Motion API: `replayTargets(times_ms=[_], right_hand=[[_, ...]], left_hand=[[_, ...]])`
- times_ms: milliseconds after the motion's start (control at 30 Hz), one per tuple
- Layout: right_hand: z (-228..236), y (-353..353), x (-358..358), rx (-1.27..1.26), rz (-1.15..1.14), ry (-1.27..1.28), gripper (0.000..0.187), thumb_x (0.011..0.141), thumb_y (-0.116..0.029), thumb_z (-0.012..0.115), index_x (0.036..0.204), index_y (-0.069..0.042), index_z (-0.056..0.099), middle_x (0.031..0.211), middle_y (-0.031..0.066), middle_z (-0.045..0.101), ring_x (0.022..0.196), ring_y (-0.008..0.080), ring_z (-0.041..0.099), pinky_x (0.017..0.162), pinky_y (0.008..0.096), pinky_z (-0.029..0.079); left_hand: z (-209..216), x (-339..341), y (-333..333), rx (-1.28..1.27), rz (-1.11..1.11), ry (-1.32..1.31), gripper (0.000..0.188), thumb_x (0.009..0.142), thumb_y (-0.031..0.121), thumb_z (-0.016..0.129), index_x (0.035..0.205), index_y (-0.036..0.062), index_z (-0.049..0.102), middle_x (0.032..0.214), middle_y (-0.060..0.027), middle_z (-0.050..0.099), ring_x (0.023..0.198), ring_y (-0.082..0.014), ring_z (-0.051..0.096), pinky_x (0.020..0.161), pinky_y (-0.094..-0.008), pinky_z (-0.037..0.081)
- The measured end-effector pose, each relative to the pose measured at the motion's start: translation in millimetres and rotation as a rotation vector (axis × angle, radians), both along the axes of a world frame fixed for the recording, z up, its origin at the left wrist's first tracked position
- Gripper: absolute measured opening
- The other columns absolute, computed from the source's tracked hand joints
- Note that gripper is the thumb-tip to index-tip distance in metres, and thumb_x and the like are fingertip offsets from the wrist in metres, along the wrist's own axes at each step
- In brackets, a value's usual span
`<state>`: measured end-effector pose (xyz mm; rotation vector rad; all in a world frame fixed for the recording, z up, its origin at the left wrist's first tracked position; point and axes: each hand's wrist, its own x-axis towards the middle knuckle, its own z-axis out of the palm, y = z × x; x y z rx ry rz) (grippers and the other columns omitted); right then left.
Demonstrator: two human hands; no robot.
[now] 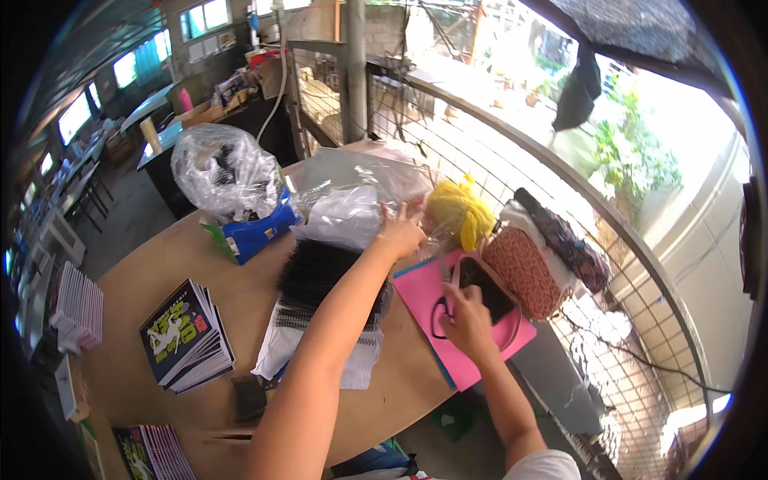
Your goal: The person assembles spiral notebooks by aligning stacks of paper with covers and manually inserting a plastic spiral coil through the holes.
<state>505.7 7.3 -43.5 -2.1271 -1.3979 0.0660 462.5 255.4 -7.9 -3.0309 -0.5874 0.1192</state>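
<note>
- Well left of the left hand (402, 234): fanned stack of dark-covered booklets (178, 336).
- Nearer, just left of the forearm: black binding combs (308, 276).
- Left hand: fingers slightly apart on clear plastic bag (352, 178); unclear whether pinching.
- Just right: knotted yellow bag (462, 212).
- Right hand (470, 320): fingers curled beside black scissors handles (438, 318), over pink folder (412, 292); unclear whether clamped.
- Beyond, rightward: patterned brown pouch (524, 272).

single fisheye head view, worn high, looks down from close above left hand (402, 234), right hand (469, 322) and table (408, 360).
</note>
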Motion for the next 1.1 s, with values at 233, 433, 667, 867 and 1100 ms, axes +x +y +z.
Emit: replayTargets(times_ms=[233, 433, 667, 867, 1100], right_hand=[[29.9, 74.1, 71.2, 0.492, 0.546, 1.335, 0.053, 0.083, -0.005, 0.062, 0.135, 0.001, 0.057, 0.108, 0.0084, 0.067, 0.103, 0.0213, 0.066, 0.092, 0.0346, 0.053], [7.0, 186.0, 115.9, 0.032, 0.332, 0.441, 0.037, 0.086, -0.014, 0.059, 0.12, -0.004, 0.071, 0.118, 0.0163, 0.068, 0.109, 0.0279, 0.065, 0.092, 0.0416, 0.055], [-14.3, 206.6, 153.6, -0.221, 0.114, -1.135, 0.029, 0.085, -0.027, 0.062, 0.095, -0.002, 0.075, 0.099, 0.0168, 0.071, 0.096, 0.0359, 0.068, 0.079, 0.0445, 0.056], [95.5, 54.8, -30.1, 0.564, 0.452, -0.133, 0.029, 0.076, -0.006, 0.068, 0.102, 0.005, 0.07, 0.103, 0.0185, 0.068, 0.094, 0.0335, 0.066, 0.091, 0.0421, 0.052], [50.3, -38.3, -290.9, 0.106, 1.003, 0.013, 0.075, 0.073, -0.026, 0.085, 0.141, -0.012, 0.055, 0.13, 0.0173, 0.057, 0.112, 0.0398, 0.058, 0.093, 0.0455, 0.05]], left_hand=[[-32.1, -22.5, 7.6, 0.515, -0.453, -0.052, 0.036, 0.084, 0.028, 0.067, 0.121, 0.0282, 0.069, 0.14, 0.0014, 0.059, 0.137, -0.0267, 0.047, 0.116, -0.0678, 0.024], [-37.1, -83.8, -54.9, 0.373, -0.647, -0.031, 0.038, 0.089, 0.023, 0.057, 0.127, 0.0197, 0.065, 0.129, -0.0006, 0.064, 0.127, -0.0204, 0.056, 0.111, -0.0429, 0.041], [110.1, -233.5, -120.1, 0.241, -0.473, -0.42, 0.037, 0.086, 0.018, 0.061, 0.122, 0.0157, 0.069, 0.116, -0.0059, 0.071, 0.113, -0.0208, 0.065, 0.099, -0.0427, 0.048], [166.9, -459.2, -124.3, -0.276, 0.553, -1.046, 0.037, 0.094, 0.016, 0.068, 0.13, 0.0106, 0.063, 0.121, -0.0065, 0.069, 0.104, -0.0191, 0.066, 0.091, -0.0349, 0.054], [-18.8, -642.9, -48.0, -0.182, 1.498, -0.984, 0.075, 0.072, 0.045, 0.086, 0.12, -0.0077, 0.062, 0.122, -0.0288, 0.066, 0.118, -0.035, 0.063, 0.101, -0.0407, 0.049]])
